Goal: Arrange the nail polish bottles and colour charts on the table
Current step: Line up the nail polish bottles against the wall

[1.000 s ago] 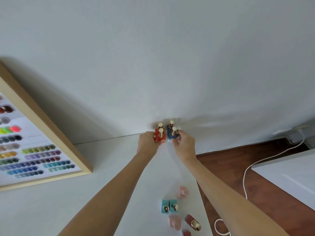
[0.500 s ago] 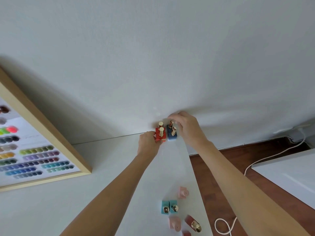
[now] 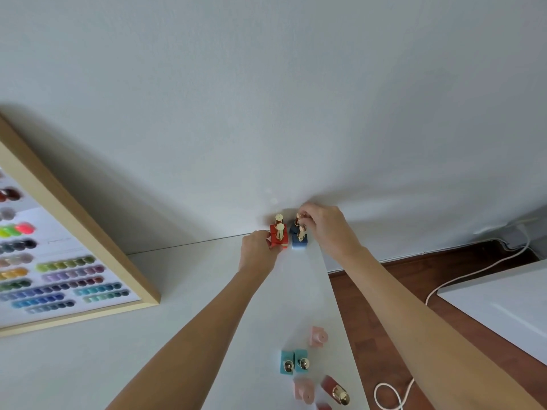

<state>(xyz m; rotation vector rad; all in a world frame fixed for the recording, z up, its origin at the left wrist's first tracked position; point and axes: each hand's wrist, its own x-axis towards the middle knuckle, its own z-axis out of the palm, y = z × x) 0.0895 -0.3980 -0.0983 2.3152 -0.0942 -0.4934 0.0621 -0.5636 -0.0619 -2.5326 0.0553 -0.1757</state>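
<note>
Two red nail polish bottles [image 3: 279, 237] and two blue bottles [image 3: 299, 241], all with gold caps, stand in a tight cluster at the table's far edge against the wall. My left hand [image 3: 257, 252] grips the front red bottle from the left side. My right hand [image 3: 327, 227] reaches over the blue pair and pinches the gold cap of the rear blue bottle. Near me stand two teal bottles [image 3: 294, 361], two pale pink bottles [image 3: 318, 336] and a dark red bottle [image 3: 335, 389]. A wood-framed colour chart [image 3: 63, 270] leans at the left.
The white table [image 3: 183, 291] ends in a right edge close to the bottles, with wooden floor [image 3: 384, 291] beyond. A white cable [image 3: 473, 273] runs over the floor. Another white surface [image 3: 503, 306] is at the far right.
My right hand has lifted from the side of the front blue bottle and moved over the blue pair to the rear bottle's cap. My left hand stays at the red bottles.
</note>
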